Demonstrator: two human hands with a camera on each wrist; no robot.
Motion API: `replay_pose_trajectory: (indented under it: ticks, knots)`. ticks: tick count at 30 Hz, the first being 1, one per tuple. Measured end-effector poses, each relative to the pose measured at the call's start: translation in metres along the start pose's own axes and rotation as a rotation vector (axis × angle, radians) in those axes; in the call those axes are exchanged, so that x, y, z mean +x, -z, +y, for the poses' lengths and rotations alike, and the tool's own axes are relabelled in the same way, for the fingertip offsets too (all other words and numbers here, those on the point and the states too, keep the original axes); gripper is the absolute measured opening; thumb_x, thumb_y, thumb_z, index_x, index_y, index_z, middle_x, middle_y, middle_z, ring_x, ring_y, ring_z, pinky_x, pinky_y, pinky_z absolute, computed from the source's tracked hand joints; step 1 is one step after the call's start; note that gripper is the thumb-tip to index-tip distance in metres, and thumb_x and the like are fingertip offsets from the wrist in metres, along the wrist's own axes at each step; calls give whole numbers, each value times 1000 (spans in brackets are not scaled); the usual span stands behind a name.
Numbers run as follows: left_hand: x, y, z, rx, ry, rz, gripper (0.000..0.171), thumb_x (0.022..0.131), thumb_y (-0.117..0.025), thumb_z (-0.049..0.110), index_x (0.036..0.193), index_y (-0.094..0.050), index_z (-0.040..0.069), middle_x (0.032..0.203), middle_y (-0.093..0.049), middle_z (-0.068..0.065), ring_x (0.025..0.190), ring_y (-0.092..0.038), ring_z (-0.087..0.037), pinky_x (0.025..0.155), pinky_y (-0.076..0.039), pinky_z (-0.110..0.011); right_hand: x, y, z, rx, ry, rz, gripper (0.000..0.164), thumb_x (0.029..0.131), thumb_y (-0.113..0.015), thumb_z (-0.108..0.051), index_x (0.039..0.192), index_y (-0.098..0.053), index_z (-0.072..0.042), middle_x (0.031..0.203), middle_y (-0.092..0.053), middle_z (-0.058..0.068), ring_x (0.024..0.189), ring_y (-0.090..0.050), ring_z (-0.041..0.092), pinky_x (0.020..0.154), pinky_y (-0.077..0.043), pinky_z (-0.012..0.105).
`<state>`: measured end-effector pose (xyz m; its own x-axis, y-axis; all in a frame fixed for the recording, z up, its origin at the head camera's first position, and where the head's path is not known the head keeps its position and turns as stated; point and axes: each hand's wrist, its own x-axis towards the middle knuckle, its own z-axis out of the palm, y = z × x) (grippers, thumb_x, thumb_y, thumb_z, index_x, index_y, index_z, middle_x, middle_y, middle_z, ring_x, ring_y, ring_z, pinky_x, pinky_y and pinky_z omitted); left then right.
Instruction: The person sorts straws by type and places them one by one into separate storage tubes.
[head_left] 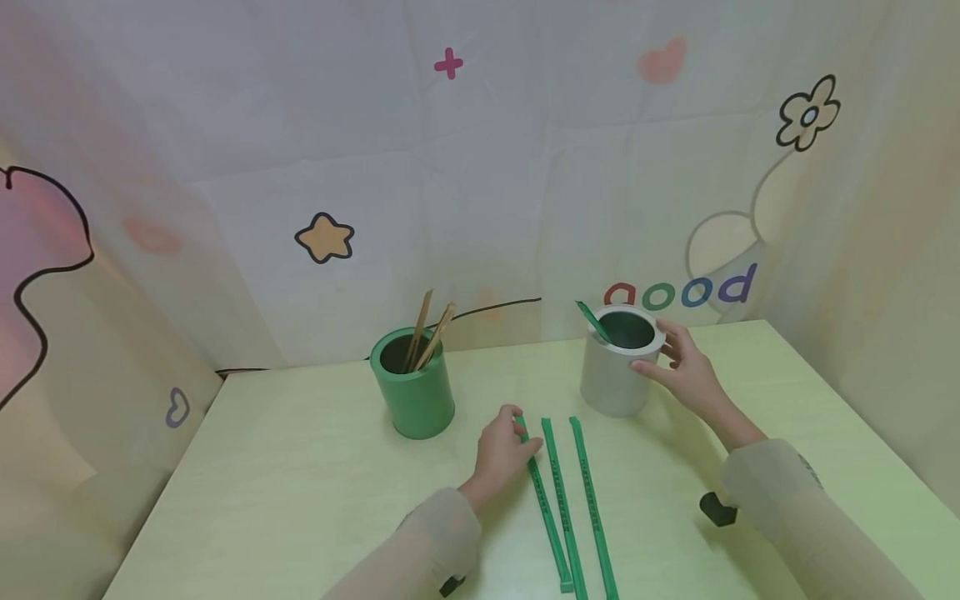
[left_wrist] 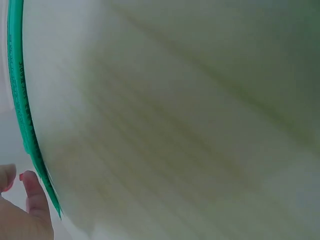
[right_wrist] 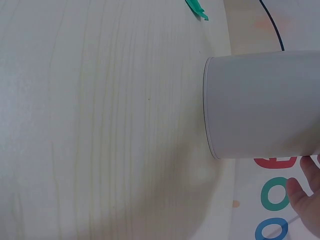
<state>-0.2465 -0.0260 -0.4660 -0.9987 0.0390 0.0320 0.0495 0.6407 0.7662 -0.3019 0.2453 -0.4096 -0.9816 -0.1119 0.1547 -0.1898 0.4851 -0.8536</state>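
Three slim green strips with dark print, resembling wrapped straws, lie lengthwise on the table in the head view. At the upper end of the leftmost strip (head_left: 550, 523) is my left hand (head_left: 501, 454), its thumb and fingertips bent around that end. In the left wrist view the thumb and finger (left_wrist: 35, 197) stand apart beside green strips (left_wrist: 20, 82). My right hand (head_left: 690, 375) holds the right side of an upright white cylindrical cup (head_left: 615, 383), thumb in front and fingers behind the rim. Another green strip (head_left: 591, 318) leans inside this cup.
An upright green cup (head_left: 420, 408) with several thin tan sticks (head_left: 431, 337) stands left of the white cup. Behind the pale wooden table (head_left: 300, 483) hangs a printed cloth (head_left: 480, 183). Cloth also hangs along both sides.
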Motion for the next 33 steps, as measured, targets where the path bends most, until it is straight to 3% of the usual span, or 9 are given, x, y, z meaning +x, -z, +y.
replay_pose_trajectory:
  ticks: [10, 18, 33]
  knots:
    - [0, -5, -10, 49, -7, -42, 48, 74, -71, 21, 112, -46, 7, 76, -57, 0, 64, -49, -10, 58, -42, -22, 0, 0, 0, -2, 2, 1, 84, 78, -64, -36, 141, -13, -14, 146, -17, 17, 127, -25, 45, 95, -30, 59]
    - [2, -6, -7, 99, 14, -79, 50, 71, -73, 23, 110, -45, 8, 69, -53, 2, 58, -46, -10, 54, -39, -21, 0, 1, 1, -2, -6, 0, 85, 78, -64, -36, 141, -11, -15, 146, -16, 17, 128, -24, 44, 95, -30, 59]
    - [3, -6, 2, 179, 44, -50, 45, 70, -74, 20, 103, -47, 7, 59, -49, 0, 52, -40, -12, 47, -33, -20, 0, 0, 0, -5, -1, 0, 84, 79, -64, -35, 141, -12, -15, 146, -17, 16, 128, -25, 44, 94, -31, 58]
